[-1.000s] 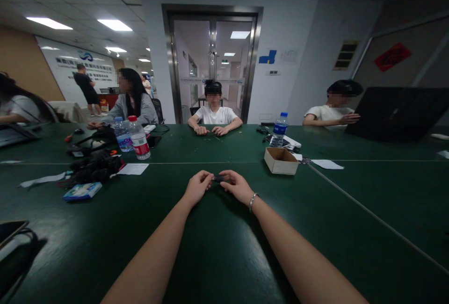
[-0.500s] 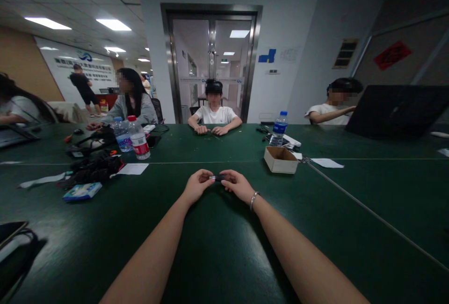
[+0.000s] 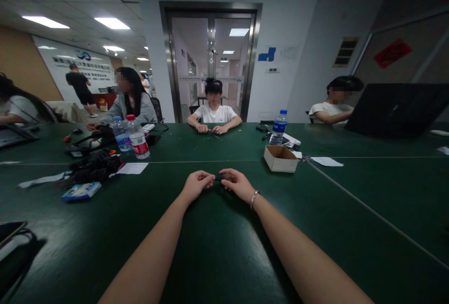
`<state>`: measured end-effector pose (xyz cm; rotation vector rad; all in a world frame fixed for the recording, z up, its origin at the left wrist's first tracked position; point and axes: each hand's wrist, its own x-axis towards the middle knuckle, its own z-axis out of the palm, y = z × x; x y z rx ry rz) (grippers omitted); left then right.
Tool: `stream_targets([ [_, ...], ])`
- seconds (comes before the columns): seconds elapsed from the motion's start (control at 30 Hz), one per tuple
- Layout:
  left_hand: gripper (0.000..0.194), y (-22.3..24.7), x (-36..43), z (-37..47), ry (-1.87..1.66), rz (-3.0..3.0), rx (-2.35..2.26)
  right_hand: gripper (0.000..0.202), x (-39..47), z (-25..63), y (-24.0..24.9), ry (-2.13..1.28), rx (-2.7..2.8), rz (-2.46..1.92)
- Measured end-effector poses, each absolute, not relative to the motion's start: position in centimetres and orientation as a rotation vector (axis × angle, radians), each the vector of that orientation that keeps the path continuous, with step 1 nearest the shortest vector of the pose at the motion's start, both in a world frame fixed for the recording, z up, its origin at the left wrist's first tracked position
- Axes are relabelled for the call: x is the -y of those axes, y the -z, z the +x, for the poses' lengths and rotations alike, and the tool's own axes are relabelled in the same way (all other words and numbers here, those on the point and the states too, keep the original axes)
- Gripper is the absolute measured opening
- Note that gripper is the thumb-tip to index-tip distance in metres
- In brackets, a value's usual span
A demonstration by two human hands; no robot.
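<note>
Just above the green table (image 3: pixel 210 248), my two hands meet at a small dark object (image 3: pixel 219 177). My right hand (image 3: pixel 238 184) is closed around the object's right side, thumb and fingers pinching it; a silver bracelet (image 3: pixel 254 199) is on that wrist. My left hand (image 3: pixel 197 186) is pinched at the object's left end, where a small shiny bit shows between the fingertips. What exactly the left fingers hold is too small to make out. An open cardboard box (image 3: pixel 281 159) stands to the right, beyond my right hand.
A blue-capped bottle (image 3: pixel 279 127) stands behind the box, near white paper (image 3: pixel 327 161). To the left are two bottles, black gear (image 3: pixel 93 168), paper and a blue-white packet (image 3: pixel 82 191). A person (image 3: pixel 215 112) sits opposite; a black laptop (image 3: pixel 396 110) is at the right.
My left hand has shifted slightly, and less of the shiny part shows between the hands. My right hand still grips the dark object. The person at the right has lowered an arm.
</note>
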<state>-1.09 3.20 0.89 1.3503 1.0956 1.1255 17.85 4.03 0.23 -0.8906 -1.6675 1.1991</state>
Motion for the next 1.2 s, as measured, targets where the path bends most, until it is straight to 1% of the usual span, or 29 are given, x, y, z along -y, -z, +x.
stream_targets([
  [0.3,0.047,-1.5,-2.7,-0.8,-1.071,1.444,-1.224,0.041,-3.9,17.9,-0.4,-1.201,1.671,-0.872],
  [0.63,0.052,-0.5,-3.2,-0.8,-1.059,1.552,-1.397,0.040,-4.0,17.9,-0.3,-1.212,1.685,-0.886],
  [1.2,0.040,-0.8,-2.8,-1.1,-1.146,1.529,-1.177,0.044,-4.0,17.9,-0.6,-1.278,1.640,-0.890],
])
